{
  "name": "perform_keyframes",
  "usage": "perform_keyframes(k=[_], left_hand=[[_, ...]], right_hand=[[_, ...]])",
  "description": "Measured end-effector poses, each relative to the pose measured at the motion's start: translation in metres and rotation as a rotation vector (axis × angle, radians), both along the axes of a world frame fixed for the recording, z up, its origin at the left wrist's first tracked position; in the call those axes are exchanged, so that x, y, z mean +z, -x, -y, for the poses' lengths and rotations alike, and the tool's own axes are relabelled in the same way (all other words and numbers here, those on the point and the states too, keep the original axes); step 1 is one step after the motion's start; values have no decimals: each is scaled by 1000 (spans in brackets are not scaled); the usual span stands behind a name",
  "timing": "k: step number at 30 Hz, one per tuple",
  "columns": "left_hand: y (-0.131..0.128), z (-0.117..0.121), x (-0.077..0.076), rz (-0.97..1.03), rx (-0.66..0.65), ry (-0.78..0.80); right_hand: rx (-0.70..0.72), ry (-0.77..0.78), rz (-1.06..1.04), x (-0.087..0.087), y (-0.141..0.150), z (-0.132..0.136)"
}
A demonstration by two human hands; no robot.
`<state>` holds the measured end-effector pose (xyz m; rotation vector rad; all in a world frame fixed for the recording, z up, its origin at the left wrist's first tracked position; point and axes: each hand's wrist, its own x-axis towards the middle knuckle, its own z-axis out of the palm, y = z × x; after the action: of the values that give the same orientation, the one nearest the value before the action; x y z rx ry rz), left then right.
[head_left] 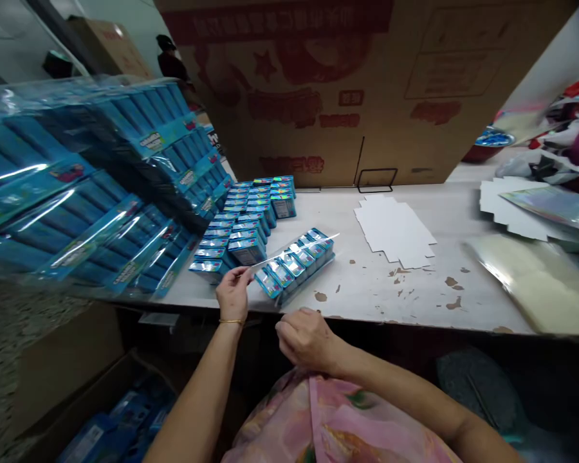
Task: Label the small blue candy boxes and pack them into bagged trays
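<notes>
Small blue printed cartons (294, 267) sat in a double row on a chipped white table (367, 292), just past the left hand (232, 293), under a strip of clear plastic film (296, 247). Left hand pinched the film's near edge between thumb and fingertips, right beside the near end of the row. Right hand (307, 339) was curled, fingers pressed together, at the table's front edge, nearest the same row, with nothing visible in it. More loose blue cartons (244, 225) stood packed together beyond the left hand. Further left, shrink-wrapped blue multipacks (87, 186) were piled up, each holding rows of long blue boxes. Below the left forearm, an open brown corrugated box (96, 399) held blue packs (120, 418). Flat white die-cut card blanks (393, 230) lay beyond the right hand. Large printed brown carton (318, 83) stood upright behind the table.
</notes>
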<state>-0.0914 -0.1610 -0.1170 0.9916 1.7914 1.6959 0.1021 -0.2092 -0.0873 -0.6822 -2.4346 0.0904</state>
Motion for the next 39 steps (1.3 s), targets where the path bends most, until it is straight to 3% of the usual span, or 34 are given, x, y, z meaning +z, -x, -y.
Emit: perform_keyframes(k=[1,3,5,7,9,11,17,21,24,27,31,35,39], left_hand=[[9,4,1,110,75,7],[18,15,4,275,166,54],[17,25,9,363,120,139],[8,30,15,372,-2,194],[-3,28,19,326,-76,201],[-11,23,23,291,-98,191],[-2,11,30,341,-107,161],[12,6,33,408,-138,97],[18,11,25,518,-112,142],[15,22,9,628,-116,349],[9,32,-11,619,-136,430],[13,31,-17,554,-188,488],[18,28,-18,524,-247,521]], right_hand=[[4,20,-87,6,1,-7],[-147,99,-312,15,-8,-36],[-438,230,-522,20,-25,-79],[-683,524,-598,20,-44,-121],[-692,733,-587,16,-59,-150],[-633,873,-586,11,-67,-162],[-478,1088,-818,12,-71,-136],[-319,1131,-906,12,-81,-108],[-433,1198,-997,-1,-92,-98],[-536,1369,-942,-21,-97,-98],[-389,1546,-795,-39,-92,-101],[-278,1591,-714,-42,-91,-103],[-277,1619,-731,-42,-95,-103]])
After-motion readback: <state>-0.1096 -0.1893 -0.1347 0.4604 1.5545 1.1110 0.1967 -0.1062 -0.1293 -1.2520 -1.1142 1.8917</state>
